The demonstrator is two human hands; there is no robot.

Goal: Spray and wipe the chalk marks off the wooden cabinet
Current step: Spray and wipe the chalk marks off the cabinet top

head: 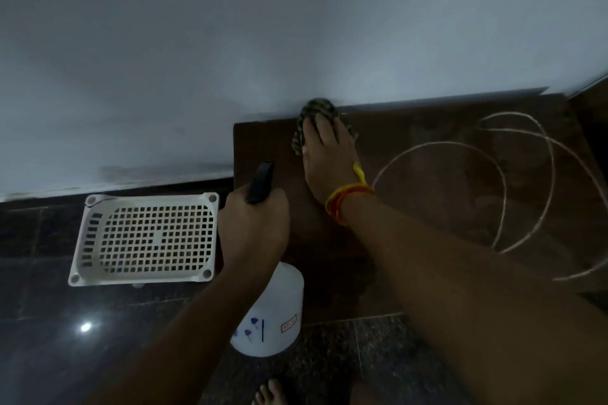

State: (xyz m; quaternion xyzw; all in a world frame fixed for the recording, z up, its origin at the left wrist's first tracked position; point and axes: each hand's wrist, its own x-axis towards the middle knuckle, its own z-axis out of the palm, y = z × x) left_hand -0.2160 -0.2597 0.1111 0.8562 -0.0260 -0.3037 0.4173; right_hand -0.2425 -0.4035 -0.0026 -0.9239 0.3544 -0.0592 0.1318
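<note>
We saw the wooden cabinet (411, 207) from above, its dark top set against a pale wall (230, 43), with looping chalk marks (500, 174) still drawn across the right half. At the back left edge, the right hand (324, 154) lay flat with fingers extended, pressing a patterned cloth (312, 115) onto the wood where it met the wall — we judged this was wiping work, started on the side that already looked free of chalk. A yellow and orange thread band (348, 194) circled that wrist. The left hand (253, 227) curled round the black trigger head (261, 181) of a white spray bottle (273, 316), held upright just off the cabinet's left front corner — probably kept ready for the next spray. Further left, a white perforated basket (144, 237) sat on the dark tiled floor (49, 322). Bare toes (269, 394) showed at the bottom edge.
</note>
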